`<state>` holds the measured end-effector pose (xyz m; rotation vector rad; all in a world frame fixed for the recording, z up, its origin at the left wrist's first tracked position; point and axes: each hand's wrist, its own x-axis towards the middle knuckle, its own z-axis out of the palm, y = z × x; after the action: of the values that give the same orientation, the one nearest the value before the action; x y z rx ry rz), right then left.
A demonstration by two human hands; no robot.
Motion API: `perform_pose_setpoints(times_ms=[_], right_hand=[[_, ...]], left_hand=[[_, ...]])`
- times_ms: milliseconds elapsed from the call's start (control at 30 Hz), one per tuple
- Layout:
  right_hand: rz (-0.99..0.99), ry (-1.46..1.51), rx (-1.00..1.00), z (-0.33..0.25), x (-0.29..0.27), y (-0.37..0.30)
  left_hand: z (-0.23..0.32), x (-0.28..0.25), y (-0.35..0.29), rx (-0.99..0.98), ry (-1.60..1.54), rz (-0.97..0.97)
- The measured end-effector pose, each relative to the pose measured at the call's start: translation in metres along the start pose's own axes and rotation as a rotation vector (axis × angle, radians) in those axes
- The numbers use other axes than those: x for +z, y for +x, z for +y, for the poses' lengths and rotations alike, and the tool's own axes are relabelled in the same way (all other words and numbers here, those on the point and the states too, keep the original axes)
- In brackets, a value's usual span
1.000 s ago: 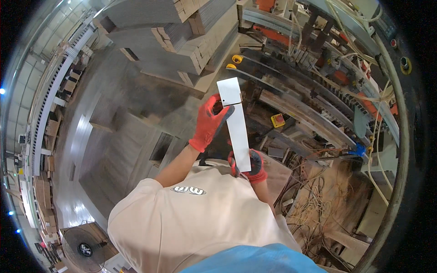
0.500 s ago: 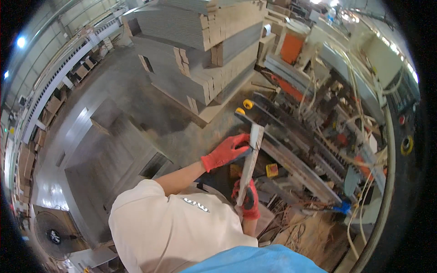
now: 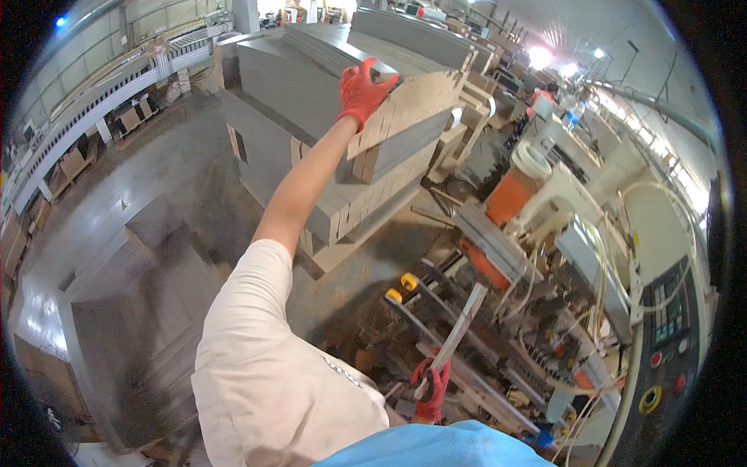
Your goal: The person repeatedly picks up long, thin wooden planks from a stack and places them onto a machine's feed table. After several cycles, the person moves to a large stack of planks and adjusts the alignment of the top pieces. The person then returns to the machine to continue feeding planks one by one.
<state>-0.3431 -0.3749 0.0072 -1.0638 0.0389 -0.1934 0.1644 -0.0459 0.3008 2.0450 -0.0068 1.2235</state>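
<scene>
My left hand, in a red glove, is stretched far out over the top corner of a tall stack of grey boards. Its fingers are spread, and no held board shows in it; whether it touches the stack I cannot tell. Low down near my body, my right hand, also red-gloved, is closed round the lower end of a narrow pale-grey board strip. That strip slants up and away to the right, above the metal rails of a machine.
To the right stands the machine with hoses, an orange part and a control panel. Yellow rollers cap the rail ends. Another dark board pile sits at left, and a long conveyor runs behind it.
My left hand has let go of the strip and reached forward to the top of the stack. The right hand keeps the strip, now lower and tilted further right. The view has tipped upward.
</scene>
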Motion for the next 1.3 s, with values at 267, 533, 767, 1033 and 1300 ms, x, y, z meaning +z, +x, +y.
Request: perform_pose_setpoints(times_ms=[267,533,767,1033,1300], right_hand=[[-0.01,0.036,0.047,0.021,0.056,0.041],[0.041,-0.019,0.043,0.027,0.06,0.064],[0.032,0.045,0.079,0.024,0.046,0.049],[0.144,0.11,0.026,0.025,0.038,0.021],[0.123,0.066,0.061,0.017,0.026,0.017]], left_hand=[[-0.104,0.073,0.078,-0.184,-0.362,-0.01],[-0.133,0.037,0.116,-0.002,-0.16,0.028],[-0.101,0.073,0.155,-0.766,0.074,-0.294],[-0.096,0.092,0.159,-0.926,-0.13,-0.394],[-0.044,0.093,0.13,-0.809,0.051,-0.515]])
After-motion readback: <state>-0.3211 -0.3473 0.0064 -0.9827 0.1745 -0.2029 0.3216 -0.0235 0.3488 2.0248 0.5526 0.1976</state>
